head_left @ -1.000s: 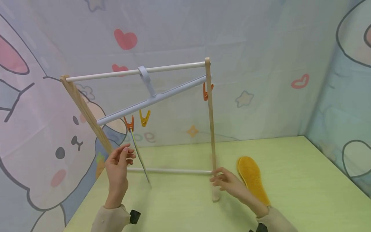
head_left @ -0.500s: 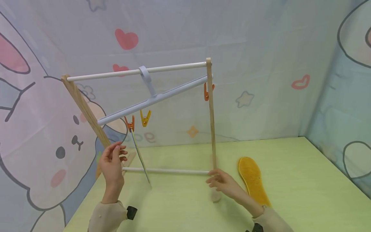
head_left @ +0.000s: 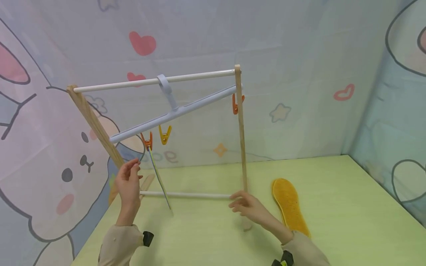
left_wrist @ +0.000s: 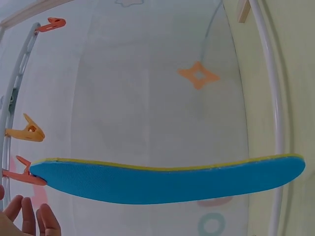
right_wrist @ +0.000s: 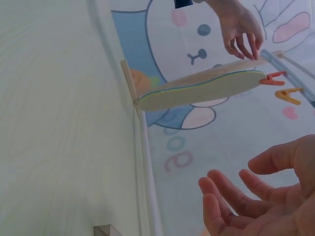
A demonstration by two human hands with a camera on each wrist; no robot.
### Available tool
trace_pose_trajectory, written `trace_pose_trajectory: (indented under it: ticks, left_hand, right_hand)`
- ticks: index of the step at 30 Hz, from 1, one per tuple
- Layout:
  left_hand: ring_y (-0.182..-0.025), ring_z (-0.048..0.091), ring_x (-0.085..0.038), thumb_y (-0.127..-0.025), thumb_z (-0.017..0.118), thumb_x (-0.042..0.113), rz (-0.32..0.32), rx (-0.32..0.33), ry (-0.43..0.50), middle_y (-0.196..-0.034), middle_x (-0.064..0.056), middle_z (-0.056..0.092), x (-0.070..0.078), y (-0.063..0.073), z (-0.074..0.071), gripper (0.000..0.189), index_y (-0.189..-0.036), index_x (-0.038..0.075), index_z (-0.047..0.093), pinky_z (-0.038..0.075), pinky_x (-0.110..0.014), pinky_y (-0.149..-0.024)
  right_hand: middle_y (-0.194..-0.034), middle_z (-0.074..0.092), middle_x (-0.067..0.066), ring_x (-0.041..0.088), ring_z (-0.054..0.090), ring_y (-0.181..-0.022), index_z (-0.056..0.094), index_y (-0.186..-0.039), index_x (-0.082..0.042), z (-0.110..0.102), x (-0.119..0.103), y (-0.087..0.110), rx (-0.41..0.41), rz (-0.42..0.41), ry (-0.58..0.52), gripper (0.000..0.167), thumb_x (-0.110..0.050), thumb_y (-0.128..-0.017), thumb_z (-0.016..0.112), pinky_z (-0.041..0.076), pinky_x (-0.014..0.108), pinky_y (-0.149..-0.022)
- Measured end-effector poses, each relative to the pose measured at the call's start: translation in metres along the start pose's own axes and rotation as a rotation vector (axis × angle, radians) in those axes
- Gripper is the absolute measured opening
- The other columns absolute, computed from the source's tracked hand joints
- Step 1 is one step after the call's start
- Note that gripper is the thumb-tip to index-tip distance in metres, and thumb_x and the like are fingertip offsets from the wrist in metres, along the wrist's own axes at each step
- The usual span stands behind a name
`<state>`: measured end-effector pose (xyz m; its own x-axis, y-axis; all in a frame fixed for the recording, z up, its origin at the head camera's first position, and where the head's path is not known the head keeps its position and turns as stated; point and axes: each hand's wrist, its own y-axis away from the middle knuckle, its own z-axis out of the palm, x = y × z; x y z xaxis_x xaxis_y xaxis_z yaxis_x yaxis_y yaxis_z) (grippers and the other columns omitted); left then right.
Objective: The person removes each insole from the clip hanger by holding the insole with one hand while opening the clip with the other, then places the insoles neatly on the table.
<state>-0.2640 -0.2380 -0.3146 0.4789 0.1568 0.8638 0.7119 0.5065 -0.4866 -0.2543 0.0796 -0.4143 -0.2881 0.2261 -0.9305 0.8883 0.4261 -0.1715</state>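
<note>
Presently, the left hand (head_left: 128,184) is held upright near the hung insole (left_wrist: 167,184), the right hand (head_left: 249,207) low by the post (head_left: 243,147); both are relaxed, empty.

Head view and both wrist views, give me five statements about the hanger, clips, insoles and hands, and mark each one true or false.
1. The hanger is hooked over the white top bar. True.
2. The yellow clip holds the hanging insole. False: the orange clip nearest the left hand holds it, and nothing hangs from the yellow clip.
3. The orange-yellow insole lies on the table. True.
4. The right hand grips the lower bar. False: the right wrist view shows that hand holding nothing.
5. The hanging insole shows a blue face in the left wrist view. True.
</note>
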Motion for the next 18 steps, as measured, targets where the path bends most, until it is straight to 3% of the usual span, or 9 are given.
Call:
trace_pose_trajectory:
  ticks: [3,8,15,18]
  left_hand:
    - [-0.081,0.049,-0.001,-0.091,0.046,0.011,-0.004,-0.017,-0.057,-0.087,0.015,0.055,-0.002,-0.003,0.001,0.017,-0.092,0.023,0.058,0.043,-0.011,-0.063]
    - [-0.084,0.047,-0.002,-0.093,0.044,0.015,0.002,-0.049,-0.099,-0.090,0.015,0.052,-0.003,-0.008,0.002,0.013,-0.095,0.023,0.054,0.040,-0.011,-0.069]
    - [-0.091,0.047,0.000,-0.094,0.042,0.014,0.007,-0.071,-0.106,-0.095,0.018,0.051,0.001,-0.015,0.006,0.024,-0.112,0.002,0.052,0.037,-0.013,-0.075]
    - [-0.096,0.047,0.000,-0.094,0.041,0.014,-0.013,-0.092,-0.084,-0.100,0.017,0.052,0.003,-0.016,0.008,0.028,-0.118,0.000,0.047,0.036,-0.013,-0.077]
  right_hand:
    - [-0.104,0.061,0.024,0.029,0.061,-0.092,0.048,-0.115,0.001,0.003,-0.003,-0.003,-0.004,-0.002,-0.003,0.031,-0.013,-0.087,0.054,0.050,0.037,-0.073]
    - [-0.104,0.062,0.022,0.029,0.061,-0.092,0.050,-0.113,-0.002,0.006,-0.005,-0.006,-0.011,0.001,0.000,0.029,-0.014,-0.088,0.054,0.050,0.034,-0.072]
    - [-0.104,0.062,0.022,0.024,0.061,-0.091,0.051,-0.113,-0.001,0.010,-0.005,-0.012,-0.023,-0.014,-0.010,0.028,-0.013,-0.088,0.054,0.049,0.032,-0.072]
    - [-0.104,0.062,0.022,0.024,0.062,-0.091,0.050,-0.113,0.000,0.012,-0.007,-0.015,-0.031,-0.023,-0.016,0.028,-0.012,-0.088,0.054,0.049,0.031,-0.072]
